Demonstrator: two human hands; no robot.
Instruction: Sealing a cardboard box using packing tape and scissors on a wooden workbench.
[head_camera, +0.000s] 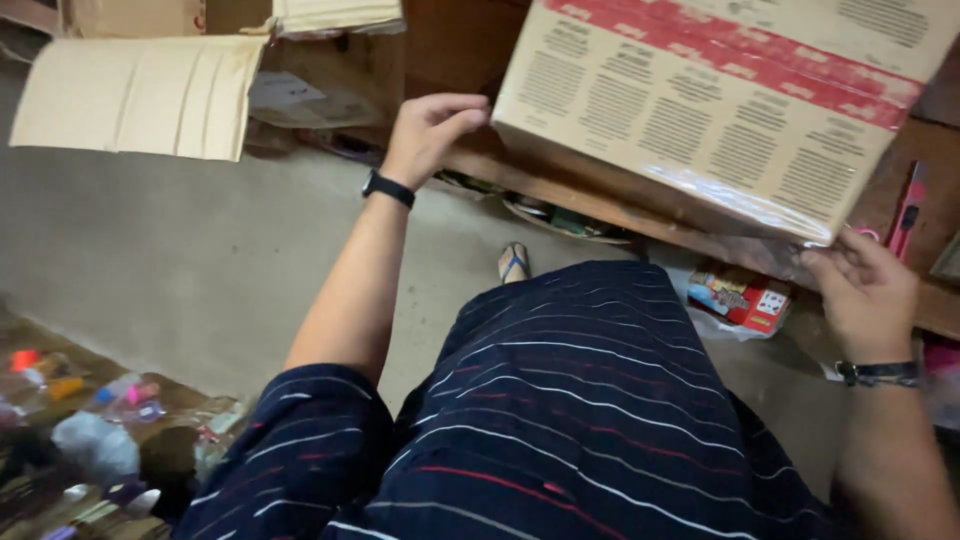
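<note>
A large brown cardboard box (720, 110), taped with clear tape and printed with a red stripe, rests tilted on a wooden table (560, 195). My left hand (430, 130) grips the box's near left corner, a black band on the wrist. My right hand (865, 290) holds the box's lower right corner, a dark bracelet on that wrist. I wear a dark striped garment, and my sandalled foot (513, 262) shows on the concrete floor below.
An open cardboard box (140, 90) with spread flaps sits at the upper left. A red utility knife (908, 212) lies on the table at right. A colourful packet (740, 298) lies under the table. Small bright clutter (90, 420) fills the lower left.
</note>
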